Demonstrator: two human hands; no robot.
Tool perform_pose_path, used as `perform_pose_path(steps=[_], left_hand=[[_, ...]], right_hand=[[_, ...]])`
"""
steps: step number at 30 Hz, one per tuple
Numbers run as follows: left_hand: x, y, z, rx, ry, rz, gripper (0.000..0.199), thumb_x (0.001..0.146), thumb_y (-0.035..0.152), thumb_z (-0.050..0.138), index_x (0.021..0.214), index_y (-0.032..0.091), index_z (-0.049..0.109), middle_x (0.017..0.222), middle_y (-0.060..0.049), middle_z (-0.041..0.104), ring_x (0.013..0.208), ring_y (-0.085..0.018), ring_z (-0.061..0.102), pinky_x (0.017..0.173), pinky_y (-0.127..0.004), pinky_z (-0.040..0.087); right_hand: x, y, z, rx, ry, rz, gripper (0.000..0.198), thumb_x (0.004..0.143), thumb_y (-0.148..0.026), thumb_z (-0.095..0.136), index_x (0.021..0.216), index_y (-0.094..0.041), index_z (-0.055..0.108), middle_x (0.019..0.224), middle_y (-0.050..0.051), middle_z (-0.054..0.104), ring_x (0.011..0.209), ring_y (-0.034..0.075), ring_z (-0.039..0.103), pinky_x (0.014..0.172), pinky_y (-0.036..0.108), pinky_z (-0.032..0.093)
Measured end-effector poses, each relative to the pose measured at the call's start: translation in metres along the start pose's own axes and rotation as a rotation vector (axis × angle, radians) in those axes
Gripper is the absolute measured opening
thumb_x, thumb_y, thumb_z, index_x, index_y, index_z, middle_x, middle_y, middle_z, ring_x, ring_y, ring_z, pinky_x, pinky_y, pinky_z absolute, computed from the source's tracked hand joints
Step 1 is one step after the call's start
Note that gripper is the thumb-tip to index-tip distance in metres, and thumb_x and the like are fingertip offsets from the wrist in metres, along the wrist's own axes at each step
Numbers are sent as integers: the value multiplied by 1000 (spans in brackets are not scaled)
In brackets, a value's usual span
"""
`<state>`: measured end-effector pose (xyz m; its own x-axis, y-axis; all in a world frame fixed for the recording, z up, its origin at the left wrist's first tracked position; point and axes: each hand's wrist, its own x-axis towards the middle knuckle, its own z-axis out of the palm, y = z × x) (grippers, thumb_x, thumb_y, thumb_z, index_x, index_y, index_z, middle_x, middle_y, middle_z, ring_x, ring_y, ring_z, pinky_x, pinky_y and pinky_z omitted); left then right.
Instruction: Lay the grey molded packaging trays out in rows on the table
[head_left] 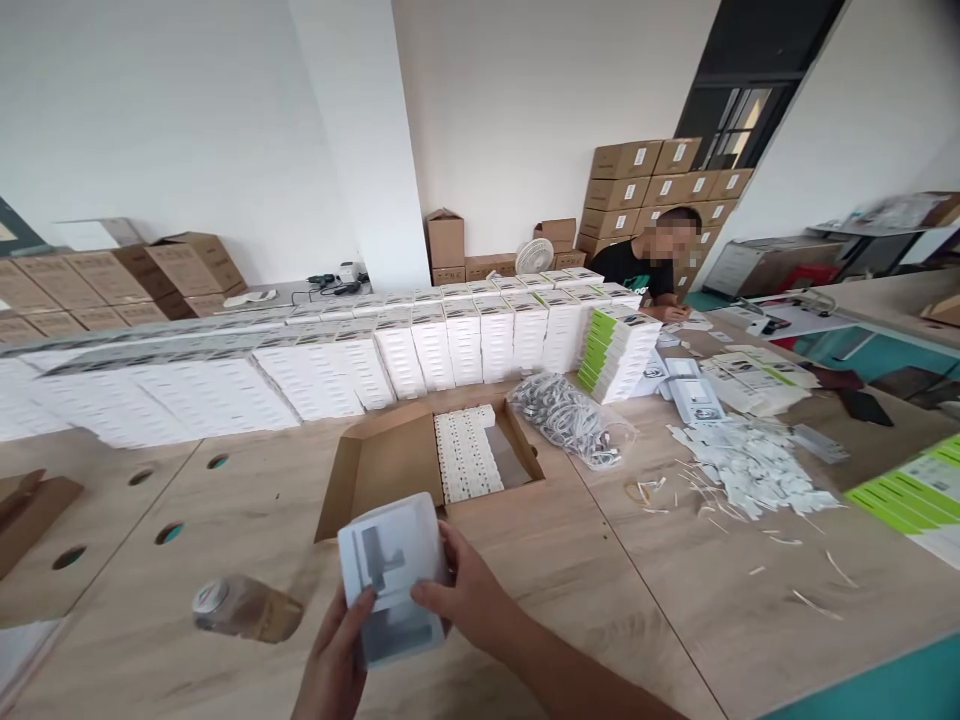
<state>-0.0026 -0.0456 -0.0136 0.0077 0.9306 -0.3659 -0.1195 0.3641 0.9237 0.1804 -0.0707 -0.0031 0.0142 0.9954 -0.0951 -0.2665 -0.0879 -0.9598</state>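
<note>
White plastic tray (391,575) sits between both hands, just in front of the open cardboard box (420,462) on the wooden surface (660,590). The left hand (337,665) has its grip closed on the tray's near-left edge, thumb on top. The right hand (469,595) has its grip closed on the tray's right side. A clear bottle (244,607) lies left of the tray. Beyond the box stand rows of white cartons (450,345); right of the box lies a bag of cables (574,418).
</note>
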Motion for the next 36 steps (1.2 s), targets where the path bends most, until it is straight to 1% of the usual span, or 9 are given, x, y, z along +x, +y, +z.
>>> perform_pose_path(steps=[3, 6, 10, 15, 23, 26, 30, 33, 36], left_hand=[[-7, -5, 25, 107, -58, 97, 79, 66, 52, 74, 135, 23, 48, 136, -9, 55, 128, -34, 47, 101, -42, 45], [-3, -3, 58, 416, -138, 244, 78, 75, 54, 66, 141, 27, 37, 151, -7, 35, 139, -29, 32, 109, -43, 35], [14, -2, 109, 729, -481, 79, 73, 73, 61, 63, 132, 20, 50, 139, -12, 50, 131, -31, 41, 109, -43, 31], [25, -23, 158, 625, -758, -321, 68, 70, 55, 68, 126, 20, 54, 120, -9, 63, 116, -31, 53, 91, -37, 41], [18, -68, 224, 552, -776, -578, 69, 69, 53, 69, 130, 26, 50, 96, -5, 67, 97, -27, 60, 74, -33, 42], [23, -71, 232, 564, -782, -548, 77, 67, 48, 73, 136, 26, 45, 106, -5, 67, 104, -26, 58, 83, -33, 42], [30, -61, 220, 611, -754, -505, 90, 67, 40, 73, 145, 21, 33, 126, -10, 60, 117, -28, 52, 95, -35, 38], [29, -52, 200, 711, -660, -522, 86, 67, 39, 71, 144, 23, 36, 133, -11, 56, 123, -31, 48, 97, -38, 37], [27, -48, 187, 753, -647, -546, 79, 68, 42, 69, 141, 27, 43, 130, -10, 59, 122, -34, 48, 94, -41, 38]], right_hand=[[-31, -5, -28, -326, 133, -19, 59, 68, -21, 68, 124, -23, 48, 115, 7, 62, 105, 26, 58, 89, 40, 48], [-61, 5, -47, -690, 290, -77, 61, 61, -17, 66, 120, -19, 48, 110, 9, 61, 103, 28, 55, 90, 43, 45], [-85, 18, -68, -885, 310, -73, 50, 58, -11, 61, 107, -18, 54, 105, 11, 59, 102, 30, 52, 89, 44, 42], [-102, 22, -115, -613, 270, 117, 38, 62, -18, 64, 99, -22, 58, 99, 7, 62, 92, 27, 55, 78, 35, 43], [-109, 12, -199, -213, 251, 247, 14, 77, -31, 57, 75, -18, 63, 70, 1, 59, 67, 17, 50, 62, 28, 35], [-107, 19, -219, -22, 228, 350, 24, 76, -41, 61, 72, -18, 65, 66, 1, 58, 63, 16, 49, 61, 28, 34], [-94, 51, -242, 186, 261, 400, 36, 70, -52, 65, 79, -17, 65, 71, 2, 62, 65, 16, 53, 63, 27, 39], [-80, 78, -270, 86, 400, 370, 40, 70, -57, 58, 77, -18, 62, 68, 3, 61, 63, 19, 55, 62, 30, 43], [-77, 89, -305, -48, 517, 331, 33, 63, -48, 63, 77, -19, 64, 77, 6, 64, 80, 25, 59, 74, 35, 45]])
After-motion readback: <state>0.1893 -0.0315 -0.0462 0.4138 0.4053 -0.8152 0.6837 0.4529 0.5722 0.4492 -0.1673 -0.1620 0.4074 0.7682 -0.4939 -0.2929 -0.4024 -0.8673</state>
